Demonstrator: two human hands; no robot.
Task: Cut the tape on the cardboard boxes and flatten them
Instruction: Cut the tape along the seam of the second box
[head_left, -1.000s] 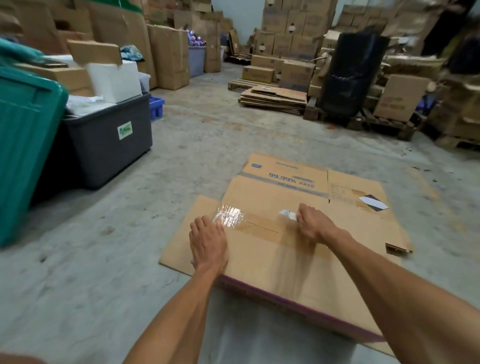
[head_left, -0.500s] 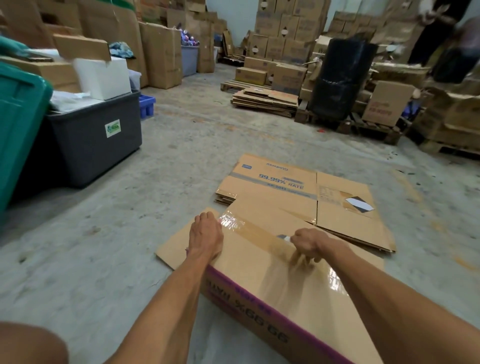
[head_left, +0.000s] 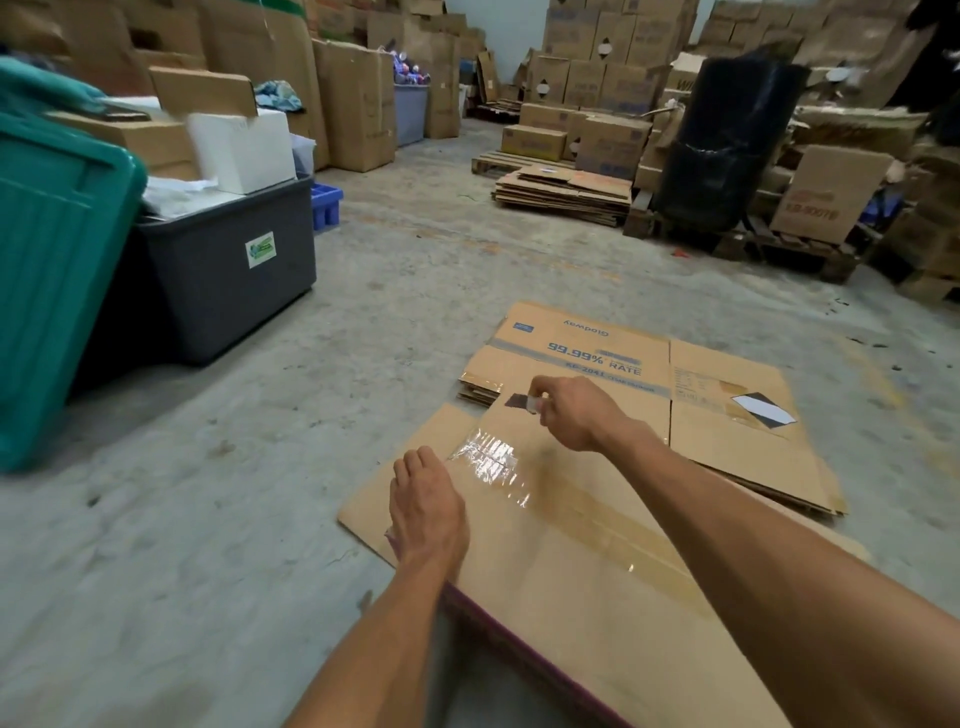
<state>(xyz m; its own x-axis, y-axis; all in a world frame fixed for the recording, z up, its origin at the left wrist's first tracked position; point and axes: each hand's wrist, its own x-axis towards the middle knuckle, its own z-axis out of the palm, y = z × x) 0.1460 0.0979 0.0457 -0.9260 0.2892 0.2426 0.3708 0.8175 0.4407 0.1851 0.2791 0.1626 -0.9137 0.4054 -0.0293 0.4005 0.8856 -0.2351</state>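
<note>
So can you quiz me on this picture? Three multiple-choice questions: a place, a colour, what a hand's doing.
1. Where is the printed flattened box? A on a shelf; B on the floor beyond the taped box; C on a table.
2. The bin at far left is: A red; B yellow; C teal.
3. The right hand: A pinches a small cutter; B lies flat; C is empty.
Answers: B, it lies on concrete past the hands; C, its ribbed wall is teal; A, fingertips grip the cutter.
</note>
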